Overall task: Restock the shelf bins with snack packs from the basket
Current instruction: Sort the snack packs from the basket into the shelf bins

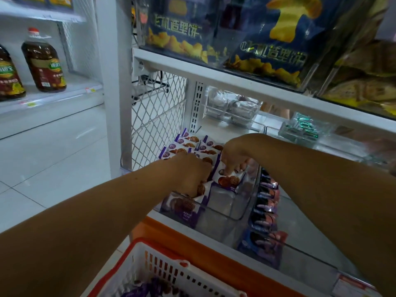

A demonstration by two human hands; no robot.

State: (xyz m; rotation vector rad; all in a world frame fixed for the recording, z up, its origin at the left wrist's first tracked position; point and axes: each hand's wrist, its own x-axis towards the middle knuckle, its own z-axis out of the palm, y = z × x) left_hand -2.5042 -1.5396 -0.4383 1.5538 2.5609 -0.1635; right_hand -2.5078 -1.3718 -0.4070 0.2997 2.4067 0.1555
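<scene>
1. L grip: person's left hand, reached into the clear bin. Fingers are curled down among the packs. Cannot tell whether they clasp one.
2. R grip: right hand, just right of and slightly behind L grip. Fingertips pinch the top edge of the held pack.
3. Held pack: white/purple wrapper w/ round waffle print. It is roughly upright directly below R grip, inside the bin, against neighbouring packs.
4. Snack packs: same type, standing on edge in two rows behind both grips, toward the shelf back. More lie under L grip and against the bin's front-left wall.
5. Clear bin: transparent, on the lower shelf, w/ its front wall in front of and below both grips.
6. Basket: white slotted plastic w/ red rim, well in front of and below the grips. The basket packs inside are purple and blurred.
7. Orange strip: shelf front edge, btw. basket and bin.
8. Dark packs: a row in the adjoining bin, right of and below R grip.
9. Blue bags: yellow-snack print, on the shelf above both grips.
10. Mesh panel: white, behind and left of L grip.
11. Oil bottles: on a separate shelf unit, far left of L grip.
</scene>
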